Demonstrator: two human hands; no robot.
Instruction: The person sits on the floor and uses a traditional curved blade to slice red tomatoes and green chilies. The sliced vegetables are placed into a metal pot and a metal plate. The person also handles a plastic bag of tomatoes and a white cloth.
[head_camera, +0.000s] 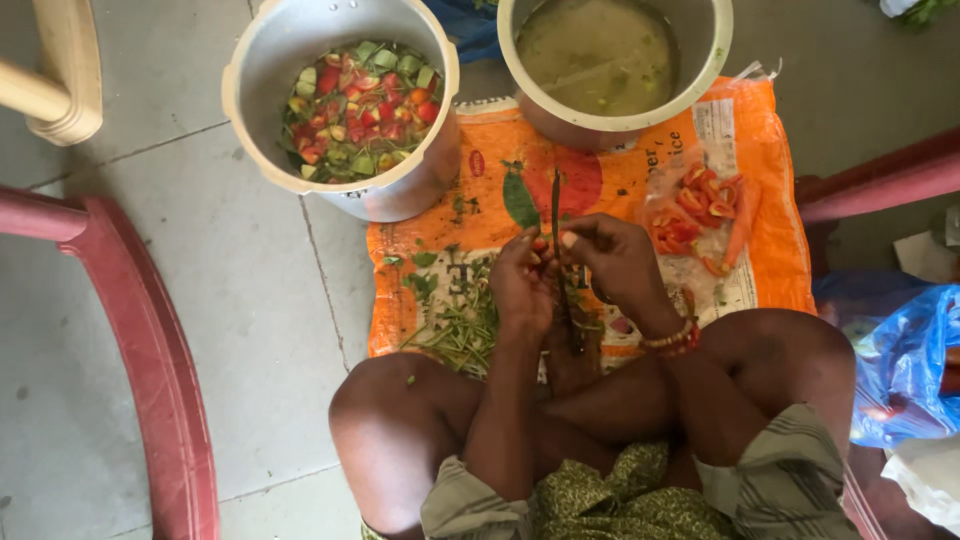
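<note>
A small red vegetable piece (541, 246) sits pinched between the fingertips of both hands, right against the upright blade (556, 215) of a floor-standing cutter whose base seems pinned under the crossed legs — a hold that would leave both hands free to feed the edge. The left hand (522, 285) curls its fingers closed around the piece; the right hand (615, 265), with beaded bracelets at the wrist, nips the same piece from the other side. Under them lies a woven orange sack (770, 250) spread flat on the tiled floor, apparently to catch trimmings — thin green stalks and leaves (465, 325) lie scattered at eight o'clock of the hands. At two o'clock, carrots and red slices (705, 205) rest on a clear plastic bag. At eleven o'clock stands a dull metal pot (420, 180) of chopped red and green pieces; at twelve o'clock, a second pot (715, 50) holds cloudy greenish liquid.
</note>
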